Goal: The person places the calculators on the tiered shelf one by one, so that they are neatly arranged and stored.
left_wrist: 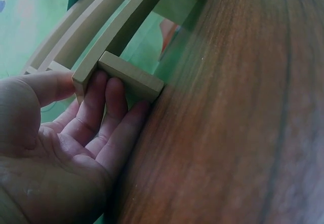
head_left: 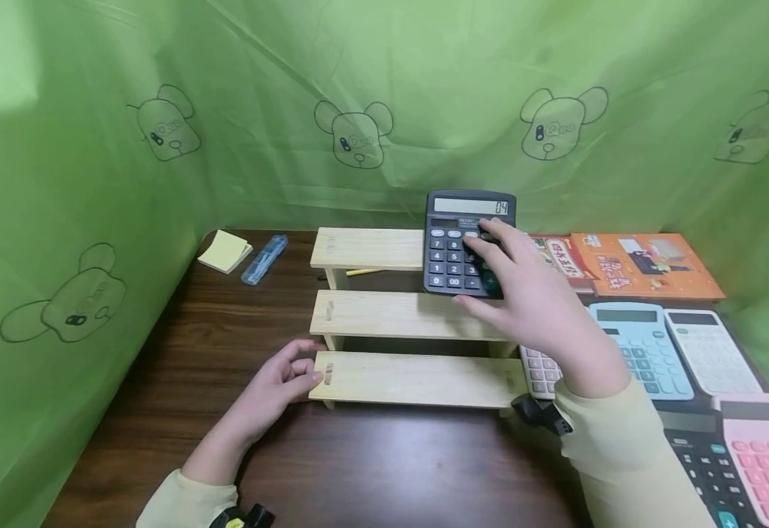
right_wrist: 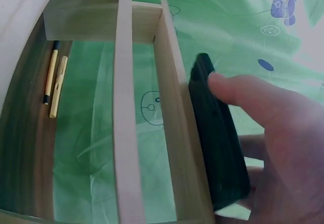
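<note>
A three-tier wooden stand (head_left: 417, 379) stands on the table. My left hand (head_left: 283, 375) grips the left end of its lowest board; in the left wrist view the thumb lies at the board's end, with curled fingers (left_wrist: 93, 107) beneath, beside the support. My right hand (head_left: 533, 293) holds a dark calculator (head_left: 447, 246) at the top board (head_left: 367, 248), fingers across its right-hand keys and thumb at the lower edge. The display reads 04. In the right wrist view the calculator (right_wrist: 217, 143) appears edge-on beside the board, thumb on its near edge.
At right lie a light blue calculator (head_left: 642, 352), a white one (head_left: 711, 352), a pink one (head_left: 764, 455) and others. Books (head_left: 642, 264) lie behind them. Sticky notes (head_left: 224, 251) and a blue clear-cased item (head_left: 265, 259) are back left. Pens (right_wrist: 58, 87) lie under the stand.
</note>
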Demonstrator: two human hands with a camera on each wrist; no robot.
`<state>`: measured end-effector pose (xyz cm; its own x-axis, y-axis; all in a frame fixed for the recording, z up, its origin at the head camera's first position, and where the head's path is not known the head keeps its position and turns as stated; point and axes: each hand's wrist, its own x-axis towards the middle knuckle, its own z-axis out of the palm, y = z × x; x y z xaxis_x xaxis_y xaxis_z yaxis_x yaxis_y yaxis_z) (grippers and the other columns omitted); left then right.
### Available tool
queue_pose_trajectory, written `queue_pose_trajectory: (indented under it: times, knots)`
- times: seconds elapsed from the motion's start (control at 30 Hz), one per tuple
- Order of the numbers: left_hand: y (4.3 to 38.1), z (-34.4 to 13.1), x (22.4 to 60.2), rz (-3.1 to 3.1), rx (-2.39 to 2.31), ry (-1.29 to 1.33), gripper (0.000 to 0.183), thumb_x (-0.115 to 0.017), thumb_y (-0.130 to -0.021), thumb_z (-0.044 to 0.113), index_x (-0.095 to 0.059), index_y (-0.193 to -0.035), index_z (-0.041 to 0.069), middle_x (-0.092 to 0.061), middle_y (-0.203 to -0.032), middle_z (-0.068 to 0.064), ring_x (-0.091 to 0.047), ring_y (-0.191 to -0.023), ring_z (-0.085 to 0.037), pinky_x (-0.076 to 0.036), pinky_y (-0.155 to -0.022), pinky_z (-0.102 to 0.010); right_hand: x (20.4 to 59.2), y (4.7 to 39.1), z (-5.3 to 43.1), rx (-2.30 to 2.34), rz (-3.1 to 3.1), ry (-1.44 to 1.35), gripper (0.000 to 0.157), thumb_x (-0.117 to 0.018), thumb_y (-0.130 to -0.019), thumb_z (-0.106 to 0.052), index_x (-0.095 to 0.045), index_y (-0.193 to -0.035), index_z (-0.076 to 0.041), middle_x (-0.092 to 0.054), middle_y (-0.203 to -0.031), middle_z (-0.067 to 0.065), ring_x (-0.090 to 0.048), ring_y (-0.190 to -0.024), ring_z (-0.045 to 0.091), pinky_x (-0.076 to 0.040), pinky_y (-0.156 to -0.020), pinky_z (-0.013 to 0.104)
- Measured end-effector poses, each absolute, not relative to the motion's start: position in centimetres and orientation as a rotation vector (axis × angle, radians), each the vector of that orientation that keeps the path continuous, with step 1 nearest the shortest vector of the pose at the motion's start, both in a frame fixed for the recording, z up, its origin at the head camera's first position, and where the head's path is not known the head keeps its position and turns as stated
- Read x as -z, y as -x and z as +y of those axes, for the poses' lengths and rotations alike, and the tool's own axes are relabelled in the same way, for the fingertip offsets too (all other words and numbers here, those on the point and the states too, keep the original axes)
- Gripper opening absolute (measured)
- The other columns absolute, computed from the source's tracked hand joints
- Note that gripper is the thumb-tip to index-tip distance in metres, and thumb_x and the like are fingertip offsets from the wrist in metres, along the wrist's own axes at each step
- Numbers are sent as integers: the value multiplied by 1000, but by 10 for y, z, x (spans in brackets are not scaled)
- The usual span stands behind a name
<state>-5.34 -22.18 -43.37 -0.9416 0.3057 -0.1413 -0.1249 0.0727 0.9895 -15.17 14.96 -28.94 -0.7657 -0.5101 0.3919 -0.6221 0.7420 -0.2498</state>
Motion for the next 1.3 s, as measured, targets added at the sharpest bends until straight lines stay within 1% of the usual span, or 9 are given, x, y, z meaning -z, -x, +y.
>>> queue_pose_trajectory:
  times: [0.13, 0.27, 0.47, 0.8, 0.9, 1.0, 1.1, 1.23, 1.3]
  knots:
    - [53, -224, 433, 2029, -1958, -211, 42, -59, -98, 15, -40, -134, 5, -64, -93, -22, -64, -83, -25, -53, -72, -36, 292, 153, 150, -602, -2609, -927, 70, -76, -81, -40, -49, -142, -18, -25, -156, 10, -26, -139, 32, -36, -99, 59]
    - [53, -223, 434, 2012, -1973, -243, 43, -59, -98, 13, -39, -135, 3, -64, -94, -23, -65, -84, -24, -53, -73, -34, 295, 155, 151, -658, -2579, -924, 62, -76, -81, -33, -54, -137, -18, -27, -153, 12, -25, -139, 31, -37, -98, 59]
    - [52, -222, 436, 1987, -1993, -231, 43, -58, -98, 13, -38, -135, 3, -64, -96, -23, -65, -86, -24, -53, -74, -35, 299, 158, 143, -649, -2523, -973, 60, -75, -82, -35, -56, -136, -16, -34, -149, 14, -30, -136, 33, -33, -103, 56]
    - [54, -222, 433, 2016, -1952, -200, 42, -59, -98, 17, -39, -135, 7, -65, -97, -22, -65, -86, -25, -53, -74, -35, 304, 158, 137, -624, -2462, -991, 61, -73, -83, -41, -55, -137, -20, -35, -149, 12, -30, -137, 30, -36, -101, 56]
    - [54, -222, 433, 2024, -1940, -200, 42, -59, -98, 17, -40, -135, 7, -65, -98, -22, -65, -87, -26, -53, -74, -36, 305, 159, 136, -630, -2432, -1009, 59, -72, -84, -41, -56, -136, -18, -37, -149, 12, -31, -138, 30, -35, -102, 55]
    - [55, -222, 433, 2026, -1941, -219, 43, -58, -98, 17, -39, -135, 7, -65, -99, -22, -65, -87, -26, -53, -74, -36, 307, 160, 133, -653, -2402, -1016, 55, -72, -85, -40, -59, -131, -12, -40, -149, 10, -33, -138, 29, -33, -106, 51]
    - [54, -222, 433, 2017, -1951, -239, 42, -58, -99, 15, -39, -135, 6, -65, -98, -22, -65, -86, -26, -53, -74, -35, 308, 160, 131, -691, -2393, -1017, 50, -73, -84, -37, -59, -122, -6, -41, -149, 10, -33, -139, 27, -30, -109, 46]
    - [54, -222, 433, 2005, -1964, -251, 42, -57, -99, 14, -38, -135, 5, -65, -97, -22, -65, -86, -25, -53, -73, -34, 309, 159, 129, -718, -2395, -1016, 42, -74, -84, -35, -58, -113, -8, -41, -149, 9, -33, -139, 26, -31, -109, 45]
    - [53, -222, 433, 2005, -1965, -252, 42, -57, -99, 14, -38, -135, 5, -65, -97, -22, -65, -86, -25, -53, -74, -34, 309, 160, 129, -713, -2393, -1021, 41, -73, -85, -36, -59, -113, -10, -41, -149, 8, -33, -139, 26, -32, -108, 46]
